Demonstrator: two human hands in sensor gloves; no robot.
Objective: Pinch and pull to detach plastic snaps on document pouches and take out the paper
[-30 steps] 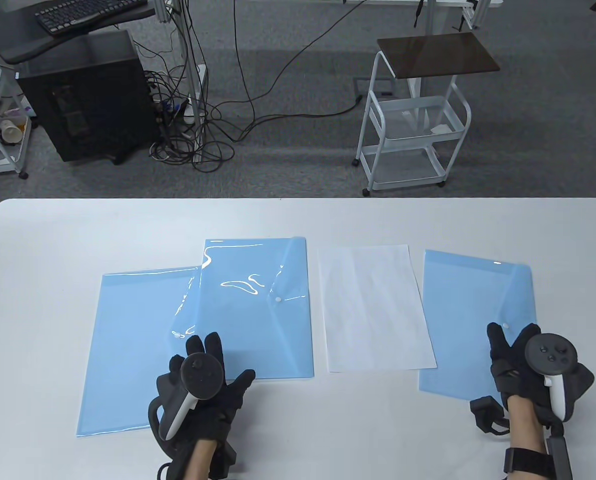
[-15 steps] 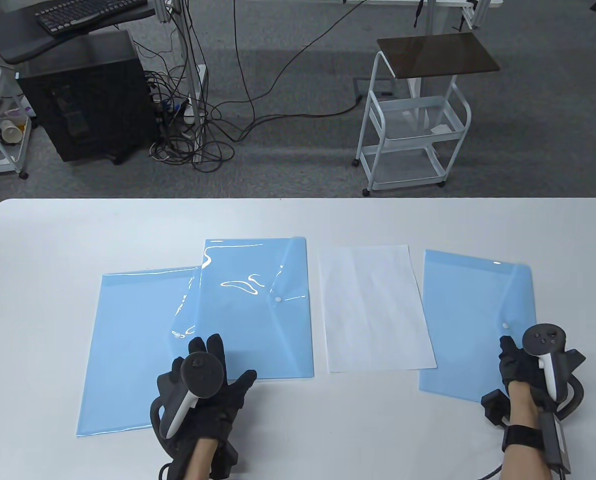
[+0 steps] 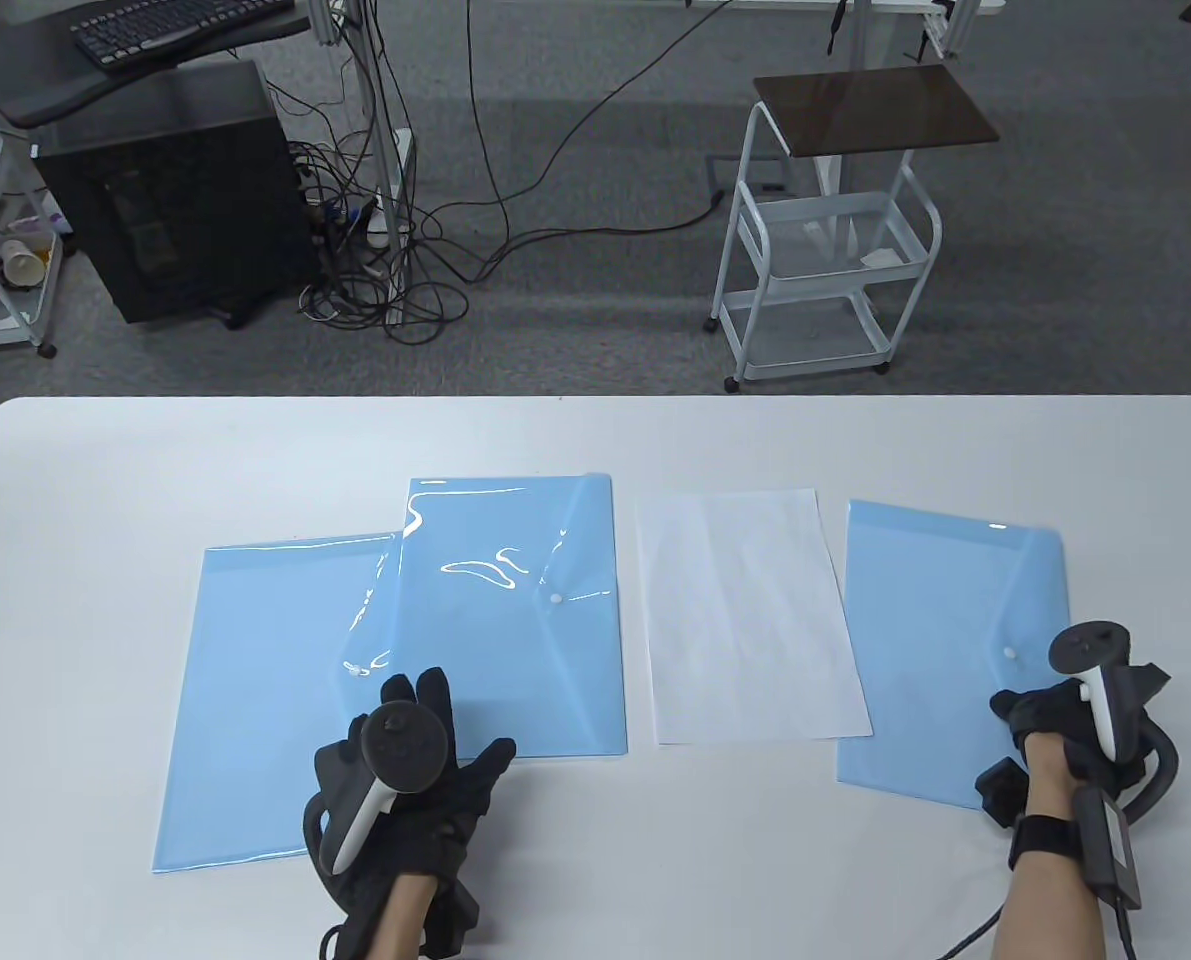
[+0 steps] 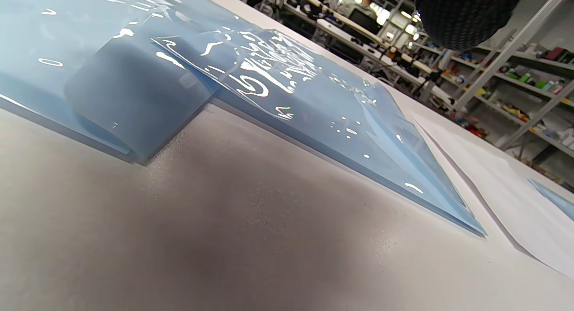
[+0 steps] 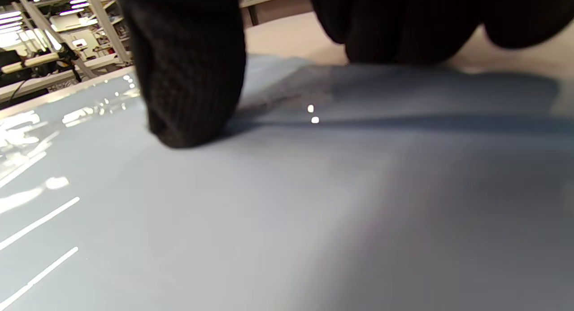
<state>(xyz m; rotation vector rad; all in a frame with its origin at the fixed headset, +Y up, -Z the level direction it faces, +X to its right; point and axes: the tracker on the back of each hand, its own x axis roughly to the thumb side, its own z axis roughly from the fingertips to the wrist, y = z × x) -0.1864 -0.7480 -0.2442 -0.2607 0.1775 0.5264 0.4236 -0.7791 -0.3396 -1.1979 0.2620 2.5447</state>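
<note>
A: So where do the 3 pouches lie on the desk [image 3: 105, 450]?

B: Take the loose sheet of paper [image 3: 750, 615] as the mark. The right pouch [image 3: 940, 620] lies just to its right, flap closed, its white snap [image 3: 1009, 652] near the right hand [image 3: 1040, 715]. The middle pouch [image 3: 515, 640] lies just to the paper's left, overlapping the left pouch [image 3: 265, 700] beyond it.

A: What is the right hand doing?

B: It sits on the right pouch just below the snap. Its fingers [image 5: 188, 77] are bent down with the tips touching the plastic; I cannot tell whether they pinch the flap. I'd judge it is setting up to pull that snap apart.

A: And the left hand [image 3: 410, 770]?

B: Spread flat, fingers straight and apart, on the near edge of the middle pouch, gripping nothing. Likely it rests there to keep those slippery pouches from sliding.
</note>
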